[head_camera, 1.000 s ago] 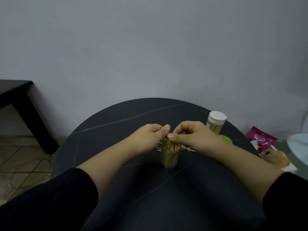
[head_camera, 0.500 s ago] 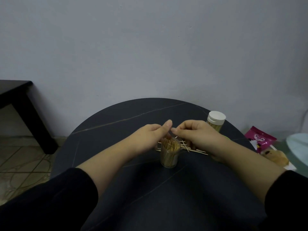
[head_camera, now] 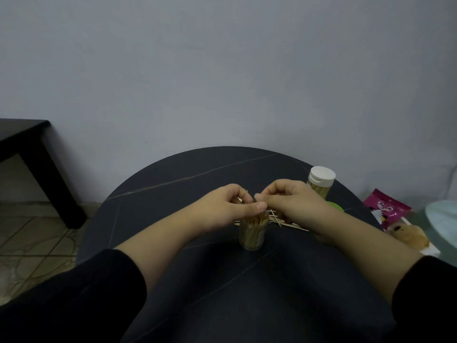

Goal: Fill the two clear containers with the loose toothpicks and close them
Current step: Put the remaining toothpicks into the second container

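An open clear container (head_camera: pixel 252 233) packed with upright toothpicks stands at the middle of the round dark table (head_camera: pixel 173 184). Just above its mouth, my left hand (head_camera: pixel 227 206) pinches a few toothpicks whose tips stick out past the fingers. My right hand (head_camera: pixel 291 201) meets it fingertip to fingertip, fingers curled; what it holds is hidden. Loose toothpicks (head_camera: pixel 284 222) lie on the table behind the container, under my right hand. A second clear container (head_camera: pixel 320 181), full and closed with a white lid, stands at the back right. A green lid (head_camera: pixel 336 206) peeks out beside my right wrist.
A pink packet (head_camera: pixel 388 209) and a brown fuzzy thing (head_camera: pixel 408 235) lie on a surface to the right of the table. A dark side table (head_camera: pixel 29 154) stands at the left by the wall. The floor is tiled.
My hands have come back together over the open container's mouth. The left thumb has dropped onto the rim, and toothpick tips now show in the left fingers.
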